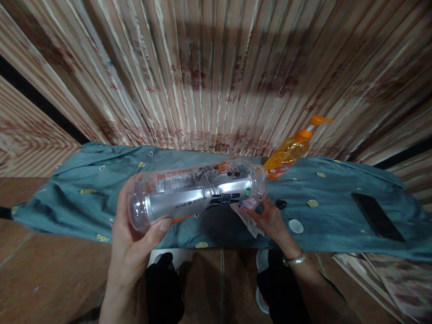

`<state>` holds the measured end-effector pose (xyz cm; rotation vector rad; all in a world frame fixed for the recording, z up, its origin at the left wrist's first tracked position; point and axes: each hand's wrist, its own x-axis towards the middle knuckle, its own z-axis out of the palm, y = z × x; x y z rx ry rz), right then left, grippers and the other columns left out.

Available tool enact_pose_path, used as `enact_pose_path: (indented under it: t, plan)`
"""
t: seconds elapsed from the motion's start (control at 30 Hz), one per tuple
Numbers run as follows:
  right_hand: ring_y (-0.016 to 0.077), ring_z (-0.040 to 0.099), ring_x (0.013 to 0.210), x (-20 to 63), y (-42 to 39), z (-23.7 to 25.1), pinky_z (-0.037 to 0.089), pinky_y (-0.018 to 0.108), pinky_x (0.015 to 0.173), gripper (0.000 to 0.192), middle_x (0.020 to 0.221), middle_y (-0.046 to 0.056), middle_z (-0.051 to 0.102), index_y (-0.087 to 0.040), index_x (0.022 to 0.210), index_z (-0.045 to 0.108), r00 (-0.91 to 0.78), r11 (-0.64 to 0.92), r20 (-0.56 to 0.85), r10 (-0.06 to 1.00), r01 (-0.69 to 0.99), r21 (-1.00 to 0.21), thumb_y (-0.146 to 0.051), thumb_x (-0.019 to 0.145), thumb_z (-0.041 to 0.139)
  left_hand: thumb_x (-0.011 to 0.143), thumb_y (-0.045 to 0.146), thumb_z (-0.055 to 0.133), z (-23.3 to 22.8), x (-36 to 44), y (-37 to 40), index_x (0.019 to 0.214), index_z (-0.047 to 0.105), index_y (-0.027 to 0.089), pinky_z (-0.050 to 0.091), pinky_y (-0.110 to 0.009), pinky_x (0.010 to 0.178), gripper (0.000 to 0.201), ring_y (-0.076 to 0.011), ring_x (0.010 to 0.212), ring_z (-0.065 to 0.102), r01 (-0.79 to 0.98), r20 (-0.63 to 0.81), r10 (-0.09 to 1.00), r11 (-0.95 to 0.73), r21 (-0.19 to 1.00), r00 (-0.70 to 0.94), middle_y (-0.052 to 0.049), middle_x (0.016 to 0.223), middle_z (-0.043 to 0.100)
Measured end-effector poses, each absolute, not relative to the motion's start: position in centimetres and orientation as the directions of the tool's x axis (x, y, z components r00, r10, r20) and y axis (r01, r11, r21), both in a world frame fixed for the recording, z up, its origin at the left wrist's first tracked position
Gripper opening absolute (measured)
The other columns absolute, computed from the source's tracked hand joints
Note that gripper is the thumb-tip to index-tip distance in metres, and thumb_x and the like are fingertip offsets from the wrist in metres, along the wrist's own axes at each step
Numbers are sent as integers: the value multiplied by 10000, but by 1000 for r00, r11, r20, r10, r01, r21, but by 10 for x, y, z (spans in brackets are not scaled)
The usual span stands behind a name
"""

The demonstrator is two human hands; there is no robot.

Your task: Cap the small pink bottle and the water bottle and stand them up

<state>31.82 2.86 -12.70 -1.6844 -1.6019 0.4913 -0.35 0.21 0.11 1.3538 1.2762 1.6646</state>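
Your left hand (pixel 135 238) wraps the base of an empty clear plastic bottle (pixel 197 191), holding it on its side above the blue cloth (pixel 337 207) that covers the surface. Your right hand (pixel 268 218) is at the neck end, fingers closed on a crumpled white wipe (pixel 249 222) pressed just under the bottle's mouth. A white cap (pixel 296 226) lies loose on the cloth beside your right wrist, with a small dark object (pixel 281 204) near it. An orange pump bottle (pixel 290 153) stands just behind the neck; swinging the bottle could tip it over. The loose cap may roll off the cloth's front edge if your wrist brushes it. A black phone (pixel 378 216) lies well apart to the right.
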Motion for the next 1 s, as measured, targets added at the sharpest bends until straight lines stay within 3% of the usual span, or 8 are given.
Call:
enact_pose_path:
  t: [1.0]
  plan:
    - [323,754,958,315,28,-119,590,415,805,591,1071,148,783,-159,1211,608,155,26,164,974,643,-766,-570,793,687,630,481,868,-1,-7,1,1400,590,338,362,-628,1178,831,-410,1326,535,93,349,896,-336,937,-274,-69,1404,622]
